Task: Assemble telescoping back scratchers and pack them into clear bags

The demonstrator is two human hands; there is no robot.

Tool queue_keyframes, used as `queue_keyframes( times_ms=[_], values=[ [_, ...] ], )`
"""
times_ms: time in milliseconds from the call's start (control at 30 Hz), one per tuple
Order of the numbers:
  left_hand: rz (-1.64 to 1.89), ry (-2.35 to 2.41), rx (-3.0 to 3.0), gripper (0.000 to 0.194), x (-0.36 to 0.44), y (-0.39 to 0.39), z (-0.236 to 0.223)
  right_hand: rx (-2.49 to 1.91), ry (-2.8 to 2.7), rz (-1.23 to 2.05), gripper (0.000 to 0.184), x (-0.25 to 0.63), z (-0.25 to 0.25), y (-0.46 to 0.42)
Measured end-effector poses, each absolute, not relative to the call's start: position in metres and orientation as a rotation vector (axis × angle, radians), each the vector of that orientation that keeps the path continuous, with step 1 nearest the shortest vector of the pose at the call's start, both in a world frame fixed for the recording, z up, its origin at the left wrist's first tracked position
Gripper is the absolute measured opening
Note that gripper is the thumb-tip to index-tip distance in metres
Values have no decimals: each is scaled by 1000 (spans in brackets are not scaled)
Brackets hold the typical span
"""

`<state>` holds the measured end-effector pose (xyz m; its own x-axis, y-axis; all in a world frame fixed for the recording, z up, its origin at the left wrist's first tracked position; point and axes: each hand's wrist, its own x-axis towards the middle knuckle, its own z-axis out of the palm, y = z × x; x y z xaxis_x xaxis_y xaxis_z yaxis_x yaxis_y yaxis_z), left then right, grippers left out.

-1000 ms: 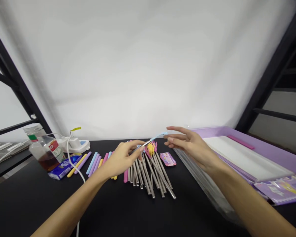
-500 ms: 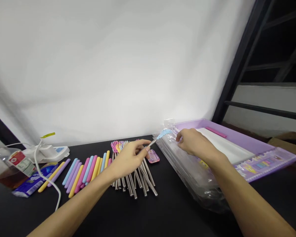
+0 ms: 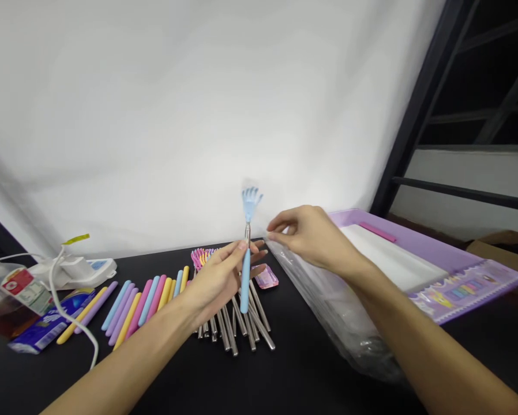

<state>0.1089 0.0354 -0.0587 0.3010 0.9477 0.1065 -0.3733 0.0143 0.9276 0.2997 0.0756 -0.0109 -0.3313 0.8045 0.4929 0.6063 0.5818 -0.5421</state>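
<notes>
My left hand (image 3: 218, 276) is closed on a back scratcher (image 3: 245, 282) with a pale blue claw head, a short metal neck and a blue handle. It stands nearly upright, claw up. To the right, my right hand (image 3: 304, 233) pinches the upper left corner of a clear plastic bag (image 3: 323, 311) that lies on a stack of such bags. Below and behind my left hand lie several back scratchers with metal rods (image 3: 228, 328) and coloured claws (image 3: 201, 256), partly hidden. Several pink, blue, yellow and purple handles (image 3: 142, 300) rest left of my left hand.
A purple tray (image 3: 415, 248) holding a white slab and a pink handle is at the right. A small pink glittery object (image 3: 266, 276) lies mid-table. On the left are a power strip (image 3: 86, 274), a white cable (image 3: 68, 314), a blue packet (image 3: 47, 328) and a bottle (image 3: 8, 305).
The back scratcher has swung from leaning right to nearly upright, and its blue handle now shows. My right hand has moved left, to the bag's upper corner.
</notes>
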Motion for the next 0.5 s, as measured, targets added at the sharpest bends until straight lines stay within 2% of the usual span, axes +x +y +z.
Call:
queue_keyframes(
  times_ms=[133,200,367,500],
  values=[
    [1325,661,962,19,92,30,-56,-746,-2074,934,19,257,-17,70],
    [1432,703,890,20,81,28,-56,-734,-1996,1056,21,243,-24,65],
    [1633,696,753,19,66,22,-60,-837,-2113,943,25,222,-34,49],
    [1638,655,767,27,68,18,-65,-907,-2170,728,21,209,-42,43]
  ],
)
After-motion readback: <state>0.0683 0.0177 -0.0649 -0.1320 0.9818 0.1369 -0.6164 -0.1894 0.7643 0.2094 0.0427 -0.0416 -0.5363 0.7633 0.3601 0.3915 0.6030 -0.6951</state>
